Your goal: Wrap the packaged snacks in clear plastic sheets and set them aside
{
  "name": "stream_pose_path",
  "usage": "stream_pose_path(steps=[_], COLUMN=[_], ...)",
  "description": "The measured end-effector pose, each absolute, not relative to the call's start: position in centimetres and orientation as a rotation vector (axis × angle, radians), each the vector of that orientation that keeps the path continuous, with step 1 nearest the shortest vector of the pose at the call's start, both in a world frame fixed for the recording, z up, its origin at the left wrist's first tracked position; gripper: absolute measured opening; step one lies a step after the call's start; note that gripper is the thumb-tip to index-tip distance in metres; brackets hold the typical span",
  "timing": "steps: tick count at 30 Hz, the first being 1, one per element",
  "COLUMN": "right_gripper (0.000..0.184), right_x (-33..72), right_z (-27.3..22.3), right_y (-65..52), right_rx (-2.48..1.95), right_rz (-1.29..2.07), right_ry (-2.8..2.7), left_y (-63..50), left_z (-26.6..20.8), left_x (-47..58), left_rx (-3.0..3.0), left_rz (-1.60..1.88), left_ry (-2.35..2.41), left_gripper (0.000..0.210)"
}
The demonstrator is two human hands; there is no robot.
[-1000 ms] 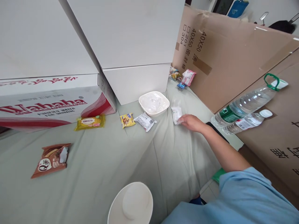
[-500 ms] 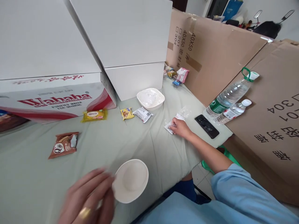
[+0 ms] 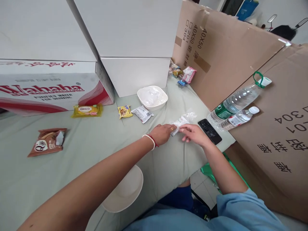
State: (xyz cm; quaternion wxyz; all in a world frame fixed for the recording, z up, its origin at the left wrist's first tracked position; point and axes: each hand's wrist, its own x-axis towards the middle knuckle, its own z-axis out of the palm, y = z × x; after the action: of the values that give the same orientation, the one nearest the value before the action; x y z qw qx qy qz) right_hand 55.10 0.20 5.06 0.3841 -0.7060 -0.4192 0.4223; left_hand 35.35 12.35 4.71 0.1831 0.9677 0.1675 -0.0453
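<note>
A crinkled clear plastic packet with white printing (image 3: 181, 121) lies on the cloth, to the left of the phone. My left hand (image 3: 161, 134) reaches across from the left, its fingers closed on the packet's near left edge; the fingertips are partly hidden. Close by on the right, my right hand (image 3: 194, 133) has its fingers apart and slightly curled, next to the packet's near edge, with nothing seen in them. Under my left forearm stands a white bowl (image 3: 131, 189), partly covered by the arm.
Snack packs lie leftward: silver (image 3: 142, 114), yellow (image 3: 124, 111), a long yellow one (image 3: 87, 110) and brown (image 3: 49, 141). Behind is a white dish (image 3: 152, 97) with clear plastic inside. Rightward are a black phone (image 3: 209, 131), two water bottles (image 3: 237, 102) and cardboard walls (image 3: 226, 51).
My left hand has moved from beside the bowl over to the packet. My right hand's fingers have come off the packet and spread. The view has shifted slightly.
</note>
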Motion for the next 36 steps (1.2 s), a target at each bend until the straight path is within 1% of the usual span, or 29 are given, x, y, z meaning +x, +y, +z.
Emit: stream_pose_path(steps=[4, 5, 7, 9, 14, 16, 17, 19, 21, 27, 28, 31, 32, 36], right_gripper=[0.055, 0.062, 0.069, 0.063, 0.034, 0.025, 0.024, 0.03, 0.041, 0.074, 0.076, 0.064, 0.06, 0.051], right_x=[58.9, 59.7, 60.7, 61.1, 59.0, 57.1, 56.2, 54.5, 53.4, 51.9, 51.5, 50.4, 50.1, 50.0], right_z=[4.7, 4.3, 3.5, 3.1, 4.0, 4.2, 4.1, 3.5, 3.0, 2.7, 2.7, 2.4, 2.3, 2.9], right_y=[-0.3, 0.3, 2.1, 4.2, 7.4, 7.2, 6.8, 5.6, 3.9, 0.7, 0.7, 1.2, 1.5, 2.0], right_rx=[-2.04, -2.081, -2.119, -2.097, -2.006, -1.982, -1.988, -2.026, -2.066, -2.133, -2.168, -2.263, -2.278, -2.239], right_rz=[0.46, 0.374, 0.357, 0.419, 0.428, 0.407, 0.385, 0.301, 0.193, 0.114, 0.094, 0.04, 0.042, 0.161], right_ry=[-0.8, -0.744, -0.725, -0.792, -1.027, -1.21, -1.352, -1.669, -1.917, -2.14, -2.136, -2.1, -2.096, -2.03], left_y=[11.9, 11.8, 11.7, 11.6, 11.2, 11.2, 11.3, 11.8, 12.6, 15.3, 15.5, 15.6, 15.4, 13.3], left_z=[4.9, 5.0, 5.2, 5.4, 5.8, 5.8, 5.8, 5.7, 5.7, 7.0, 7.6, 9.6, 10.4, 12.5], left_x=[36.4, 36.7, 37.3, 37.6, 37.7, 37.8, 37.8, 37.9, 37.8, 34.8, 33.7, 28.8, 26.7, 16.3], left_rx=[2.75, 2.757, 2.769, 2.778, 2.754, 2.722, 2.7, 2.652, 2.602, 2.504, 2.501, 2.484, 2.458, 2.336], left_rz=[-0.143, -0.145, -0.144, -0.138, -0.121, -0.108, -0.097, -0.074, -0.052, 0.013, 0.036, 0.167, 0.258, 0.541], left_ry=[0.485, 0.49, 0.502, 0.513, 0.546, 0.567, 0.58, 0.59, 0.574, 0.586, 0.614, 0.684, 0.72, 1.007], left_gripper=[0.054, 0.053, 0.051, 0.049, 0.043, 0.042, 0.043, 0.046, 0.051, 0.053, 0.053, 0.051, 0.048, 0.043])
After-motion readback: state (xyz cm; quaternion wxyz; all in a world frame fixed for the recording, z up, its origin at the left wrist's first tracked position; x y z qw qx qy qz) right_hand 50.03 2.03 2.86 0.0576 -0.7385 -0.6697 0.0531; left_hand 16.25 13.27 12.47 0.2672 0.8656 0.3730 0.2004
